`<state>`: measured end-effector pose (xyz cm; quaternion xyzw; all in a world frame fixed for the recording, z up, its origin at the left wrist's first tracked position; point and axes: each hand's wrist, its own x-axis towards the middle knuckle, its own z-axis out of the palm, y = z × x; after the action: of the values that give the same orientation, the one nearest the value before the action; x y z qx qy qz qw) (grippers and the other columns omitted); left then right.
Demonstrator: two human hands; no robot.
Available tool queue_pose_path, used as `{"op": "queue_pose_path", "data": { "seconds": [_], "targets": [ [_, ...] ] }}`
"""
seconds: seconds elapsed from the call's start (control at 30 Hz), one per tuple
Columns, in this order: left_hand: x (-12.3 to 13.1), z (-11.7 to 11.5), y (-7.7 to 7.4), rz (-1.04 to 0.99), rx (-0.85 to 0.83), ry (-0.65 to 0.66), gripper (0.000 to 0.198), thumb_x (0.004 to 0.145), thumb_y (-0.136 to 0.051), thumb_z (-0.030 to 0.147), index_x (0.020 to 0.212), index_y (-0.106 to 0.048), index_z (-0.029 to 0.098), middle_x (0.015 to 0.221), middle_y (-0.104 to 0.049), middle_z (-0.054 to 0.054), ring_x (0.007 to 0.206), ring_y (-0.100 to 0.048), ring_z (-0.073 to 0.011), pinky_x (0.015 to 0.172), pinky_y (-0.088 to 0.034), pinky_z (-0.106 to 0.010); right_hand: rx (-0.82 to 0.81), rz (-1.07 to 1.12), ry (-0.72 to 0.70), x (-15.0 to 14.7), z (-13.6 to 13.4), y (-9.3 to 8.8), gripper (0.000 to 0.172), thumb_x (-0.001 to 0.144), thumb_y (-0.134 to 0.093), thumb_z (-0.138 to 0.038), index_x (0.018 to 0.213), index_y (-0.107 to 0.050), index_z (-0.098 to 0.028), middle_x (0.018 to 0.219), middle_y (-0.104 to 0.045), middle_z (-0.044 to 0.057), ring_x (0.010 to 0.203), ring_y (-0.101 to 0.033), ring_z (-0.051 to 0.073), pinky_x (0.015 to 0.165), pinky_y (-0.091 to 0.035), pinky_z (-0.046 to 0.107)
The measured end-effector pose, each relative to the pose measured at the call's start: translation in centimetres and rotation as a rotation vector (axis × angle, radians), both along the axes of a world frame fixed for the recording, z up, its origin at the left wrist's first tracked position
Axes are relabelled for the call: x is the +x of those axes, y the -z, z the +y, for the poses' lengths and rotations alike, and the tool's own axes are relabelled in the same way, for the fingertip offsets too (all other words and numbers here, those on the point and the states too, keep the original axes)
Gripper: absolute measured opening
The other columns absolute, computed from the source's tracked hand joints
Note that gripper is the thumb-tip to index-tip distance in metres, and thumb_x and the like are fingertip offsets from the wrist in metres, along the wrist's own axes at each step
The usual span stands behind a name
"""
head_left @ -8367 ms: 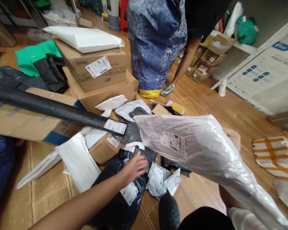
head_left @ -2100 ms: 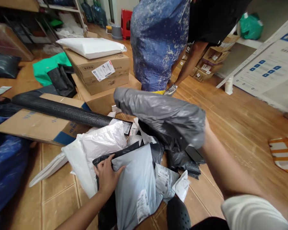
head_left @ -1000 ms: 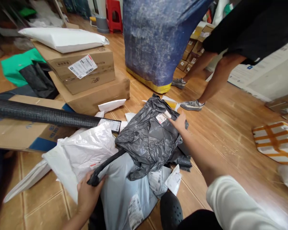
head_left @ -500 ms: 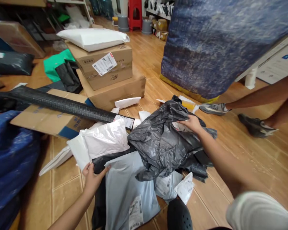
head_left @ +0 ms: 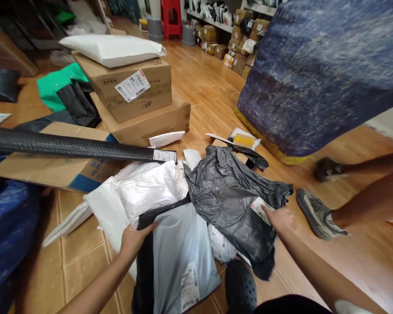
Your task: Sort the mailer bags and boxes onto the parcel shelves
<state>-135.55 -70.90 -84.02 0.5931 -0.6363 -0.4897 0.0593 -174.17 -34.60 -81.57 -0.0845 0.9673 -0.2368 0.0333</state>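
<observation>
My left hand (head_left: 133, 240) is at the left of the pile, closed across a narrow black plastic mailer (head_left: 144, 257), its thumb reaching the edge of a blue-grey mailer (head_left: 180, 240). The fingertips are partly hidden. A shiny white mailer (head_left: 147, 189) lies just beyond it. My right hand (head_left: 281, 221) grips a crumpled black plastic parcel bag (head_left: 225, 187) beside its white label (head_left: 261, 209). That bag covers part of a small pale parcel (head_left: 221, 244).
Behind the pile, two cardboard boxes (head_left: 144, 91) are stacked with a white mailer (head_left: 114, 49) on top. A long black wrapped tube (head_left: 68, 144) crosses at left. Another person's shoe (head_left: 317, 213) stands at right, near a big blue woven sack (head_left: 314, 78). My clog (head_left: 240, 283) is in front.
My right hand has drawn the black parcel bag toward me and turned it, so its label faces up. The other person's feet have shifted, and the view has swung right.
</observation>
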Motion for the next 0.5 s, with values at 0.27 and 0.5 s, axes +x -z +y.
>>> {"op": "queue_pose_path", "data": {
  "seconds": [0.27,0.5],
  "targets": [
    [1.7,2.5,-2.8,0.186,-0.034,0.068,0.06,0.051,-0.082,0.051,0.096,-0.069,0.015,0.099,-0.074,-0.009,0.102,-0.066,-0.0349,0.097,-0.051,-0.046,-0.375,-0.859,-0.668,13.6,-9.2,8.4,0.084,0.053,-0.086,-0.054,0.12,-0.047,-0.021,0.103,-0.06,0.005,0.085,-0.065,0.02,0.082,-0.054,0.041],
    [2.9,4.7,-13.2,0.286,-0.194,-0.198,0.101,0.028,-0.087,0.051,0.125,-0.061,0.042,0.114,-0.07,0.009,0.109,-0.062,-0.0435,0.106,-0.043,-0.06,-0.481,-1.008,-0.662,16.8,-12.5,10.1,0.092,0.029,-0.094,-0.048,0.107,-0.052,-0.021,0.107,-0.058,0.006,0.101,-0.059,0.026,0.091,-0.05,0.045]
  ]
}}
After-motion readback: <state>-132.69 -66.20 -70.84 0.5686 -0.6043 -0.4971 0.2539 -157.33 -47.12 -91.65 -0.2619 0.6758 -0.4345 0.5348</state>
